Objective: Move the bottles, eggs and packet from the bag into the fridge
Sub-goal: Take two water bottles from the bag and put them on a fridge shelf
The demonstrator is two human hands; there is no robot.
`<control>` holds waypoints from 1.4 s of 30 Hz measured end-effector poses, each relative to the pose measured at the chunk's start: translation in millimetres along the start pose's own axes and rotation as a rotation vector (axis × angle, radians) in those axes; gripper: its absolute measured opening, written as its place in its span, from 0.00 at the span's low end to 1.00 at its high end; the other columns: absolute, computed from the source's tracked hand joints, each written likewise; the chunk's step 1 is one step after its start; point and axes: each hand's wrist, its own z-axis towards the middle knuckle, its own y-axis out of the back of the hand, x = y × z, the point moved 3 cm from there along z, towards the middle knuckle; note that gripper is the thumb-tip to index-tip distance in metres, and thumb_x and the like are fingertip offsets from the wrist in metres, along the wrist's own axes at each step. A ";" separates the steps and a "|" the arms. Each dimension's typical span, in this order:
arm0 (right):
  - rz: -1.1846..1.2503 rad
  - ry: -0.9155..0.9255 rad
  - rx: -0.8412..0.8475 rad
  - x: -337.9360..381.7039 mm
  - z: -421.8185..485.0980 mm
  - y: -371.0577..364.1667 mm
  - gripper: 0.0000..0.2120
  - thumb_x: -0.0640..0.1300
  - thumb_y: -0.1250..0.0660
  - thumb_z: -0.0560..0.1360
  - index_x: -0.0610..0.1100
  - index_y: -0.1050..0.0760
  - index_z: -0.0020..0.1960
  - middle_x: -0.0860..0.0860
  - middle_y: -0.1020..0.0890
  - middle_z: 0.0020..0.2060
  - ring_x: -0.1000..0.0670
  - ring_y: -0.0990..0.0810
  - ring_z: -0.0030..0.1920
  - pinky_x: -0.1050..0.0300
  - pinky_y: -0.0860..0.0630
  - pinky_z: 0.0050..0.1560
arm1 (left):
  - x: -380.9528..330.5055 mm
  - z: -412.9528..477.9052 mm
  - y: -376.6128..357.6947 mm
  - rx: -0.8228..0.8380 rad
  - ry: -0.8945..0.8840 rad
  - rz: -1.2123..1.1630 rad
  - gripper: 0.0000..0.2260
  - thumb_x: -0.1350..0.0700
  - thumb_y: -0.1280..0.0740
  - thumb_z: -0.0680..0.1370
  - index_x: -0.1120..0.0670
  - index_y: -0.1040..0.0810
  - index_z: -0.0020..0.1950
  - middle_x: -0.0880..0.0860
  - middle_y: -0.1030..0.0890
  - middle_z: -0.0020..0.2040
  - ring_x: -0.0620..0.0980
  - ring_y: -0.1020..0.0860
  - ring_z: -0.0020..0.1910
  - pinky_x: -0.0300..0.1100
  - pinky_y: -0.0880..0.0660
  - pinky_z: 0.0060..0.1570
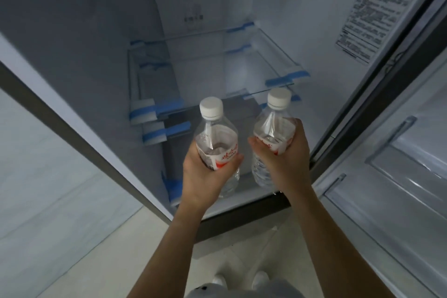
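Bottle labels are partly covered by the fingers, and the print can't be read. Text on the door sticker (pixel 377 7) is blurred. Both arms are stretched forward toward the open fridge (pixel 96 60). The left bottle (pixel 214 133) is gripped round its label by the left hand (pixel 200 174), the right bottle (pixel 273 126) by the right hand (pixel 289 159). Both are held upright, side by side, not touching, at the fridge opening. Clear plastic, white caps and red-and-white labels are seen.

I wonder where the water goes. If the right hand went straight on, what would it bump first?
Probably the glass shelf: its front edge sits just past the bottle in the right hand; depth unclear.
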 end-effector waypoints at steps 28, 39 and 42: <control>0.214 0.091 0.069 89.3 172.7 -70.4 0.27 0.52 0.21 0.67 0.48 0.28 0.61 0.53 0.18 0.49 0.57 0.18 0.45 0.69 0.23 0.40 | -100.3 160.2 33.3 -0.206 -0.169 0.001 0.17 0.61 0.22 0.71 0.53 0.23 0.56 0.50 0.16 0.47 0.41 0.17 0.44 0.34 0.22 0.44; 0.225 0.067 0.120 76.1 194.6 -112.7 0.28 0.50 0.19 0.66 0.47 0.27 0.62 0.52 0.17 0.51 0.52 0.17 0.49 0.59 0.20 0.47 | -62.8 199.0 46.7 -0.209 -0.078 0.023 0.21 0.58 0.21 0.70 0.50 0.23 0.59 0.48 0.16 0.51 0.42 0.17 0.48 0.39 0.20 0.48; 0.241 0.062 0.157 71.5 199.9 -118.7 0.28 0.48 0.20 0.67 0.50 0.28 0.62 0.53 0.18 0.52 0.53 0.18 0.50 0.62 0.21 0.47 | -58.4 206.5 49.5 -0.207 -0.065 0.022 0.23 0.56 0.21 0.70 0.51 0.24 0.61 0.48 0.16 0.52 0.42 0.17 0.49 0.37 0.20 0.48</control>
